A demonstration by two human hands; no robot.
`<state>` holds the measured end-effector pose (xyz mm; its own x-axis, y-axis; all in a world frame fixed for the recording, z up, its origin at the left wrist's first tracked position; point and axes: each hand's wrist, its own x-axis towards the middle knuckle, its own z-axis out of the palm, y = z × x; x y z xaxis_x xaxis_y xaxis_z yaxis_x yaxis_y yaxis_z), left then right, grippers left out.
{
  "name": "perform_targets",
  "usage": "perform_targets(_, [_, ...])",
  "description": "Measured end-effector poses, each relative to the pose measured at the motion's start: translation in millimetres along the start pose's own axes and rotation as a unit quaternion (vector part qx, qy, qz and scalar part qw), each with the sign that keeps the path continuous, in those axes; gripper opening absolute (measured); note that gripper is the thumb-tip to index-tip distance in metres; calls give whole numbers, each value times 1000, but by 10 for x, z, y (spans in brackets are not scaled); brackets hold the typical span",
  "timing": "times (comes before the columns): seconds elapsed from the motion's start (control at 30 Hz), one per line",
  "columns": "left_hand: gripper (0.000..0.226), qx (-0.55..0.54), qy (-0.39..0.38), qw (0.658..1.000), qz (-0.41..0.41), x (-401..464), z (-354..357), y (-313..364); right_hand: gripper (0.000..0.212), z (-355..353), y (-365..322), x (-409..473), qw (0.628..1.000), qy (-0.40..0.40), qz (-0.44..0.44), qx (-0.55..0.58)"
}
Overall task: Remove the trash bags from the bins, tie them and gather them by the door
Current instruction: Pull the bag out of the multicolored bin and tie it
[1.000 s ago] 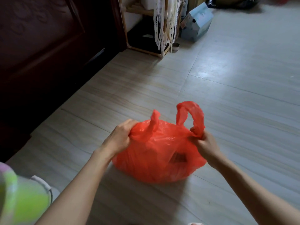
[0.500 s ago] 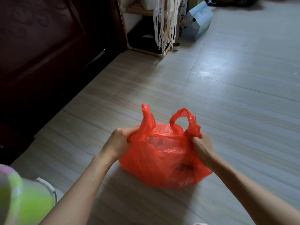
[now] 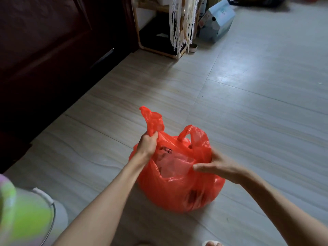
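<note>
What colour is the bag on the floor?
The trash bag is bright red-orange, and the head view shows it clearly.

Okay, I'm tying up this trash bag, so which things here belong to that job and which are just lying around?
Part of the job:
red bag, untied, on the floor
left hand, gripping one handle
right hand, at the bag's mouth

Lying about:
blue box
wooden shelf
small tin

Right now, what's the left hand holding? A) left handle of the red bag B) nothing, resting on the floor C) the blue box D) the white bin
A: the left hand is curled round the bag's left handle, lifted above the red bag.
</note>
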<state>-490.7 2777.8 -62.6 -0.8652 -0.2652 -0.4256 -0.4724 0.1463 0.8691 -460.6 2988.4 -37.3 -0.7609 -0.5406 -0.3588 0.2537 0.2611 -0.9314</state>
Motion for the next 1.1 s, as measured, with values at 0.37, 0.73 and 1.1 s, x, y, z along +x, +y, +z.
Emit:
perform_targets(0.37, [50,-120,-218,968,-18,-128,-216,-7,17,174,417,87,873,159,-103,-450])
perform_targets(0.73, [28,432,-176,825,320,-263,-286,-180,24,143,302,139,959,275,39,54])
perform_targets(1.1, [22,450,-43,819,354,-252,-346,-168,32,81,268,202,941,331,-30,-70])
